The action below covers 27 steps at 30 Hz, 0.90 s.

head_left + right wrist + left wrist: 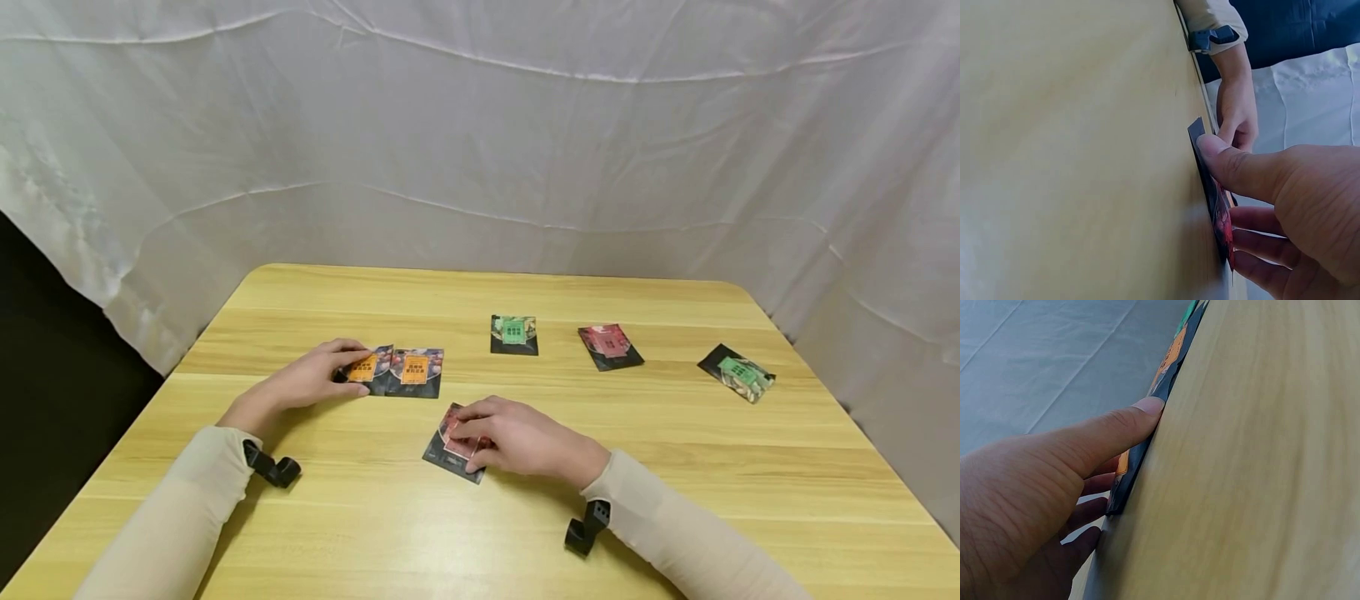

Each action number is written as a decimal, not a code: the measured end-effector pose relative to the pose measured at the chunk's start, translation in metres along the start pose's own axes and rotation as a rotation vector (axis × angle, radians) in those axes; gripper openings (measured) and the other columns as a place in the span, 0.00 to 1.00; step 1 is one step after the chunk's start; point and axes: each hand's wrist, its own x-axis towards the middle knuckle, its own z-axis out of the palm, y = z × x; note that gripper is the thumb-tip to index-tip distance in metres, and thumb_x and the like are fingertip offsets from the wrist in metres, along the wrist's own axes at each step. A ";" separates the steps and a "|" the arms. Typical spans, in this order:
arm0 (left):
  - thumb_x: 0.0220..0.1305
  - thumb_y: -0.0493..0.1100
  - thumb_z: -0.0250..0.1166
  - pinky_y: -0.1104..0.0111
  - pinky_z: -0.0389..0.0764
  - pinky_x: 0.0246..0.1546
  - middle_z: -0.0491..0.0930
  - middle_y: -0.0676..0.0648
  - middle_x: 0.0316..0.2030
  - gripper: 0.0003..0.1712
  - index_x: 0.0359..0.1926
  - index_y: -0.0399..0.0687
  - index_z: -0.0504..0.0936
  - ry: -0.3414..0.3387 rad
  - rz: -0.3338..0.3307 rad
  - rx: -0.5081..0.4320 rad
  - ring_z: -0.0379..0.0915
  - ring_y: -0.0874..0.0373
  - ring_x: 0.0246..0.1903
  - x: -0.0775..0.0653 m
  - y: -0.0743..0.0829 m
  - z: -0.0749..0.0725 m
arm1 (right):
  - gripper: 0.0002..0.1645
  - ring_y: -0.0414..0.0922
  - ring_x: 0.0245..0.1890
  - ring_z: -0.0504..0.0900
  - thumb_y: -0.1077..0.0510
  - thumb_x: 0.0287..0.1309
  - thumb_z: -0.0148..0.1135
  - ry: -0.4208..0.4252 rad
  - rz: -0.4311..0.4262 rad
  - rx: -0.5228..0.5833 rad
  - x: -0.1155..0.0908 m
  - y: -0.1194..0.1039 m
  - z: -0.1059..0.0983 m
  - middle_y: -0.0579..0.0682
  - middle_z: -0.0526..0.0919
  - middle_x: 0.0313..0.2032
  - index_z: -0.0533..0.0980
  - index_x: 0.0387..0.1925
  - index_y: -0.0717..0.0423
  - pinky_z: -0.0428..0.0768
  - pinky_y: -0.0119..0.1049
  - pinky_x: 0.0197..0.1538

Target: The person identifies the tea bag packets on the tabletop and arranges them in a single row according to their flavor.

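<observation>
Flat black sachets with coloured labels lie on the wooden table. My left hand (pixel 318 373) rests at the left orange-labelled sachet (pixel 377 364). Its thumb touches the near edge and its fingers lie over the left and far side, covering part of it. A second orange-labelled sachet (pixel 415 372) lies against its right side. Nearer to me, my right hand (pixel 517 439) pinches a red-labelled sachet (pixel 444 452) between thumb and fingers, hiding its right part. In the right wrist view this red-labelled sachet (pixel 1210 194) is seen nearly edge-on, close to the tabletop.
Toward the back lie a green-labelled sachet (pixel 514 335) and another red-labelled sachet (pixel 611 347). Farther right is a second green-labelled sachet (pixel 737 373), turned at an angle. A pale cloth curtain (pixel 480 150) hangs behind the table (pixel 337 533). Both wrists carry black camera mounts.
</observation>
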 end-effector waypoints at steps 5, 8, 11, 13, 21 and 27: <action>0.62 0.63 0.65 0.42 0.58 0.66 0.61 0.36 0.68 0.46 0.71 0.39 0.65 -0.001 -0.002 -0.005 0.55 0.36 0.67 0.000 0.000 0.000 | 0.29 0.46 0.62 0.72 0.45 0.61 0.66 -0.018 0.026 0.014 -0.001 0.003 -0.001 0.50 0.75 0.61 0.78 0.60 0.51 0.71 0.39 0.64; 0.62 0.63 0.65 0.42 0.58 0.66 0.61 0.36 0.68 0.46 0.71 0.39 0.65 0.000 0.000 -0.005 0.55 0.36 0.67 0.000 0.000 0.000 | 0.27 0.46 0.63 0.72 0.47 0.62 0.66 -0.025 0.046 0.026 -0.001 0.006 -0.002 0.50 0.75 0.62 0.78 0.61 0.51 0.71 0.40 0.64; 0.62 0.62 0.65 0.42 0.58 0.65 0.61 0.36 0.68 0.46 0.71 0.39 0.65 -0.002 -0.003 -0.009 0.55 0.36 0.67 0.000 0.000 -0.001 | 0.27 0.47 0.64 0.71 0.48 0.63 0.65 -0.032 0.065 0.042 -0.002 0.009 -0.004 0.51 0.73 0.64 0.77 0.62 0.51 0.71 0.40 0.64; 0.62 0.63 0.65 0.41 0.58 0.65 0.61 0.36 0.68 0.46 0.71 0.39 0.65 -0.004 -0.005 -0.008 0.55 0.36 0.67 0.000 0.001 -0.001 | 0.27 0.47 0.64 0.71 0.48 0.63 0.65 -0.032 0.077 0.057 -0.003 0.011 -0.005 0.51 0.72 0.65 0.76 0.63 0.50 0.71 0.41 0.64; 0.63 0.62 0.65 0.41 0.59 0.65 0.60 0.36 0.68 0.46 0.71 0.40 0.64 -0.012 -0.007 -0.001 0.55 0.36 0.67 0.000 0.001 -0.001 | 0.30 0.46 0.65 0.69 0.44 0.62 0.64 -0.028 0.083 0.125 -0.003 0.020 -0.004 0.50 0.71 0.66 0.76 0.63 0.49 0.70 0.42 0.64; 0.63 0.63 0.64 0.41 0.58 0.65 0.60 0.36 0.68 0.46 0.71 0.40 0.64 -0.015 -0.011 0.003 0.54 0.36 0.67 0.000 0.001 -0.002 | 0.31 0.45 0.66 0.68 0.43 0.61 0.65 -0.030 0.125 0.159 -0.003 0.030 -0.003 0.46 0.69 0.67 0.76 0.63 0.48 0.69 0.42 0.65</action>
